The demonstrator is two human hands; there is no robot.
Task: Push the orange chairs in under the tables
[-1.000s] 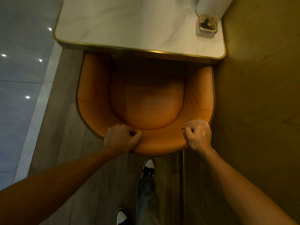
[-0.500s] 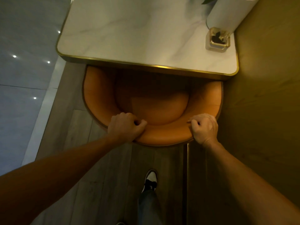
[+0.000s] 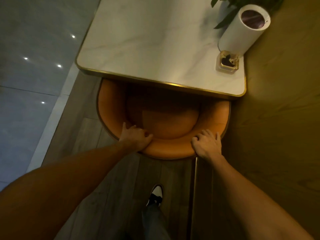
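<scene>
An orange chair with a curved backrest stands under the white marble table. Most of its seat is hidden beneath the gold-edged tabletop, and only the back part of the seat and the backrest rim show. My left hand lies on the left part of the rim with its fingers stretched out over the top. On the right part of the rim, my right hand rests with its fingers spread. Neither hand is clenched around the rim.
A white cylinder, a small glass holder and a green plant stand at the table's far right. A wooden wall runs close along the chair's right side. Grey tiles lie to the left. My shoe is behind the chair.
The chair has slid further under the table, so less of the seat shows. Both hands have gone from clenched fists on the backrest rim to loosened, spread fingers.
</scene>
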